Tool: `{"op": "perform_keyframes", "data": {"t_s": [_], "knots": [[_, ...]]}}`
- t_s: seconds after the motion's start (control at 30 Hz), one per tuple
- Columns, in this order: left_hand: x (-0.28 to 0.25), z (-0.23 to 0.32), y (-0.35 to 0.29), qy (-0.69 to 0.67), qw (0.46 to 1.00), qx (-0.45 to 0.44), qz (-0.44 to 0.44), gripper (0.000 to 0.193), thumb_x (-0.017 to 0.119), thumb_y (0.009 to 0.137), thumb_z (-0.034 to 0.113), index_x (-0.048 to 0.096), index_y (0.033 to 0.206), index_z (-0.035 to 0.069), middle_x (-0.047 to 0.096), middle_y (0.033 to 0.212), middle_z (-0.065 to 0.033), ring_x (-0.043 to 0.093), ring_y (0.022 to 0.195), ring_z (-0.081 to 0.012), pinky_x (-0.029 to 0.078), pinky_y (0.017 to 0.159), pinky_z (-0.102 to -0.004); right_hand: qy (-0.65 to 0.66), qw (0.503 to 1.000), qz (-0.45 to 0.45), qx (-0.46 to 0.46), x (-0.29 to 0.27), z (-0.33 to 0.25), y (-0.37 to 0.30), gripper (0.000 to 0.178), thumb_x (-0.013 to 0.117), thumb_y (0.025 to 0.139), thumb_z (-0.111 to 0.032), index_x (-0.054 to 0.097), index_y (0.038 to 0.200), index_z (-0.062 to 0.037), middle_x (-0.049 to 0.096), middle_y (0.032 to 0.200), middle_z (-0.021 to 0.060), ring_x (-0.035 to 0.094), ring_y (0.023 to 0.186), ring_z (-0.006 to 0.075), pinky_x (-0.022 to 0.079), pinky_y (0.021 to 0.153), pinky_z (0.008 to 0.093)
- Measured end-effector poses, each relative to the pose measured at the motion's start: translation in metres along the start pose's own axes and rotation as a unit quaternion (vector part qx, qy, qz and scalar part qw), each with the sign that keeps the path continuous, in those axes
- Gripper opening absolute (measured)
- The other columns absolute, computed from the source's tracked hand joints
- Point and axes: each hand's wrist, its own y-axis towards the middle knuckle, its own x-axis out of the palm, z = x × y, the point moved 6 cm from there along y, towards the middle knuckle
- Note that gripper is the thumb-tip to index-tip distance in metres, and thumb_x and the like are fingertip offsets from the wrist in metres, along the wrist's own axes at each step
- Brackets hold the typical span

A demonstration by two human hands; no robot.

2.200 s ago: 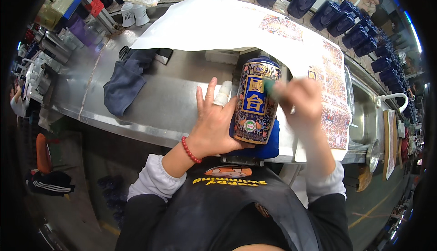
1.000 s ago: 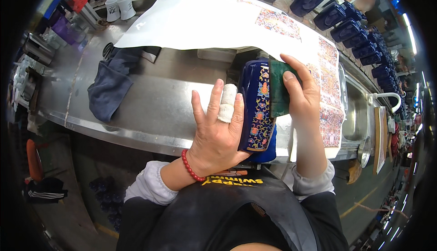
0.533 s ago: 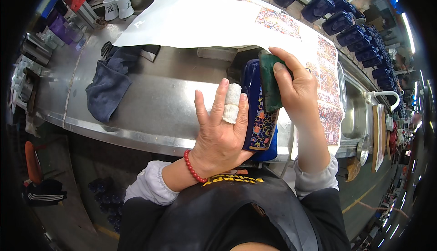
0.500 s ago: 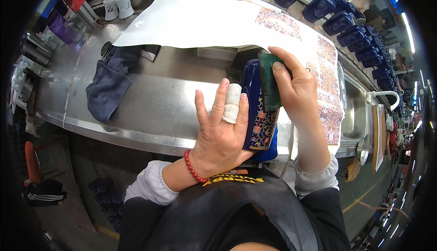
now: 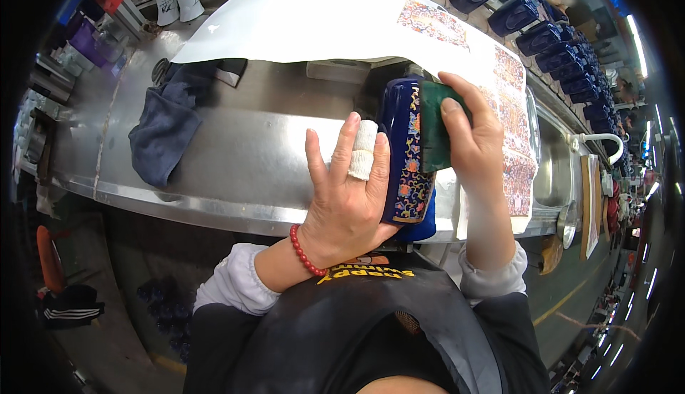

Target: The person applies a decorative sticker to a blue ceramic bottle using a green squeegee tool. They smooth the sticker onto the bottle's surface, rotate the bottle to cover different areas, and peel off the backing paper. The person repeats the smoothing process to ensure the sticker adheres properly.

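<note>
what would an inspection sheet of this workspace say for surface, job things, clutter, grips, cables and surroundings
surface: shiny metal counter; large white sheet with coloured prints over its back and right
job things: dark blue bottle with floral band; flat green tool against its side
clutter: crumpled grey-blue cloth at left; two white containers behind it
grips: left grip spread beside the bottle, one finger wrapped in white; right grip pinching the green tool
cables: none certain; thin pinkish line on the floor may be a cord
surroundings: rows of dark blue bottles beyond the sheet; sink with white tap at right
</note>
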Motion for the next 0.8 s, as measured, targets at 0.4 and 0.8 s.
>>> {"op": "perform_keyframes", "data": {"t_s": [0.4, 0.8], "knots": [[0.011, -0.009, -0.011, -0.043, 0.999, -0.009, 0.013, 0.106, 0.081, 0.076, 0.055, 0.039, 0.148, -0.011, 0.071, 0.101, -0.0189, 0.031, 0.147, -0.0455, 0.006, 0.114, -0.0744, 0.083, 0.992, 0.020, 0.093, -0.014, 0.018, -0.042, 0.033, 0.055, 0.102, -0.007, 0.061, 0.133, 0.0020, 0.070, 0.111, 0.0094, 0.064, 0.096, 0.0126, 0.052, 0.086, 0.0261], [0.004, -0.018, -0.008, -0.062, 0.998, -0.024, 0.012, 0.105, 0.079, 0.079, 0.054, 0.037, 0.149, -0.011, 0.071, 0.092, -0.0159, 0.027, 0.149, -0.0440, 0.005, 0.116, -0.0715, -0.151, 0.987, -0.060, 0.014, 0.018, -0.028, -0.017, 0.030, 0.058, 0.098, -0.009, 0.066, 0.125, -0.0012, 0.072, 0.092, 0.0194, 0.070, 0.078, 0.0221, 0.054, 0.073, 0.0328]]}}
